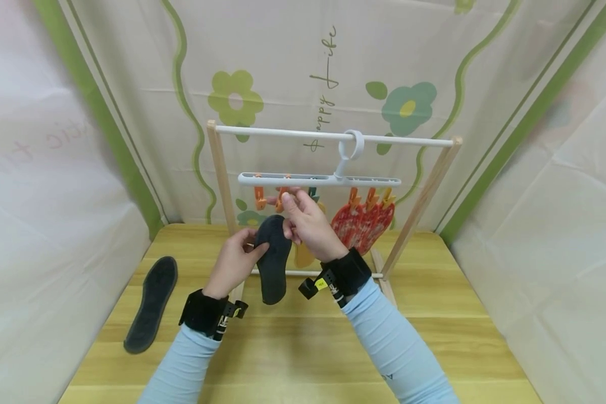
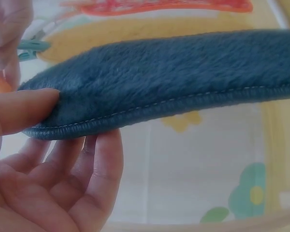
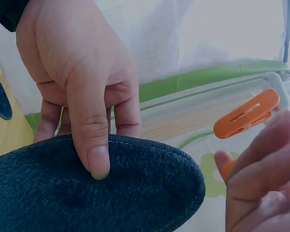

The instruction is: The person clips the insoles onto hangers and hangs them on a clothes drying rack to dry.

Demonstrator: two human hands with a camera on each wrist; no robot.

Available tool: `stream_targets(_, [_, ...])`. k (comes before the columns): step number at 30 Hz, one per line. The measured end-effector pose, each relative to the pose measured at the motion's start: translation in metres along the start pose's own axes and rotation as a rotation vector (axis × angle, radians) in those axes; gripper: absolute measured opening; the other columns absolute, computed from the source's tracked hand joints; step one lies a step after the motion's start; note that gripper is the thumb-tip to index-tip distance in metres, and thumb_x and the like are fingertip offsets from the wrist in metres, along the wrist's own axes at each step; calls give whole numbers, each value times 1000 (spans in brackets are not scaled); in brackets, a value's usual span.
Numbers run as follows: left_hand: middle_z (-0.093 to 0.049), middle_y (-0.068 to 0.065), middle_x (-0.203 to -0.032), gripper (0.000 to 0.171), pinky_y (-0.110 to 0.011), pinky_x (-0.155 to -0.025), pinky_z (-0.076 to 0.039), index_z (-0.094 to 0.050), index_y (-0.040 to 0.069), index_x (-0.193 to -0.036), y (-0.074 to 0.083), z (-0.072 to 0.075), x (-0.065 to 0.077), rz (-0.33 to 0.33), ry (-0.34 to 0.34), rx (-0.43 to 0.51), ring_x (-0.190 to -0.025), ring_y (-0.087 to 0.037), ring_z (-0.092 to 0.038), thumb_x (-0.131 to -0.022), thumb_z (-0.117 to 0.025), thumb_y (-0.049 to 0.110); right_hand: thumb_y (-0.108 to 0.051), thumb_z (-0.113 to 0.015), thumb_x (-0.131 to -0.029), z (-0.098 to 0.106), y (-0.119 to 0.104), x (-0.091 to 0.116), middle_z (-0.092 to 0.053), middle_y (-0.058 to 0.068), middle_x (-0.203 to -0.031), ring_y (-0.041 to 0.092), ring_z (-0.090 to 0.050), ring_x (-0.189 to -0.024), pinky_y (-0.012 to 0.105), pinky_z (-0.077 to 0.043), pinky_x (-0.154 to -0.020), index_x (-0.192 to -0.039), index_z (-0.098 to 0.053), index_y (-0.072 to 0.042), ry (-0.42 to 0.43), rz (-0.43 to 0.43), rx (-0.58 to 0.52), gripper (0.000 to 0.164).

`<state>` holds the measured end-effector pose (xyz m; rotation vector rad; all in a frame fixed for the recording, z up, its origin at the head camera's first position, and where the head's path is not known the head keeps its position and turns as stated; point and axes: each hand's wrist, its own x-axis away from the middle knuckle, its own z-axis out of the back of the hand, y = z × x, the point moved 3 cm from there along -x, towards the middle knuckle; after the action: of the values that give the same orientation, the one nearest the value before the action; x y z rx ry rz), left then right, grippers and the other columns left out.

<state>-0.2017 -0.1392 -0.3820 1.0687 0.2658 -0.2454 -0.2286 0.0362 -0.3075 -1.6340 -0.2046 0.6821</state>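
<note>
A dark fuzzy insole [image 1: 274, 264] hangs upright from my left hand [image 1: 232, 261], which pinches its upper edge with the thumb on the plush face and the fingers behind. The left wrist view shows the stitched rim of this insole [image 2: 174, 72] close up. Just above its top end, my right hand [image 1: 310, 224] pinches an orange clothespin [image 1: 281, 197] on the white hanger [image 1: 293, 180]. That clothespin is mostly hidden by my fingers in the right wrist view. Beside it another orange clothespin [image 3: 246, 113] hangs with nothing in it.
A second dark insole [image 1: 151, 303] lies on the wooden table at the left. Right of my hands, a yellow insole [image 1: 303, 255] and red patterned insoles [image 1: 361, 224] hang from clips. The hanger hooks on the white bar [image 1: 283, 133] of a wooden-legged rack [image 1: 419, 210].
</note>
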Motion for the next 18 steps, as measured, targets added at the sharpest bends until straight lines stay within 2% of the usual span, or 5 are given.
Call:
stream_targets(4, [-66,-9,-104,21,-37,-69,-53,-65,6,-114,0,0,0,-2,2,9,-84,-22,-61,-96,-68,16,-29,-42,-107,0,1,-1,-59,11,-133,12,-44,-50,23,-36,-42,-140,-41,-6,17,10,-10,40])
stream_targets(9, [-66,-8,-104,22,-37,-70,-53,-65,5,-115,0,-2,1,2,-4,18,-85,-23,-61,-96,-67,16,-26,-45,-105,-1,4,-3,-60,17,-131,11,-40,-45,23,-35,-41,-138,-44,-2,72,17,-31,41])
stream_targets(18, [-66,-8,-101,20,-35,-65,-51,-66,5,-112,0,-6,-1,4,0,21,-77,-22,-58,-96,-68,17,-26,-47,-104,-4,7,-3,-59,27,-125,7,-38,-43,18,-34,-41,-134,-52,-9,163,11,-93,34])
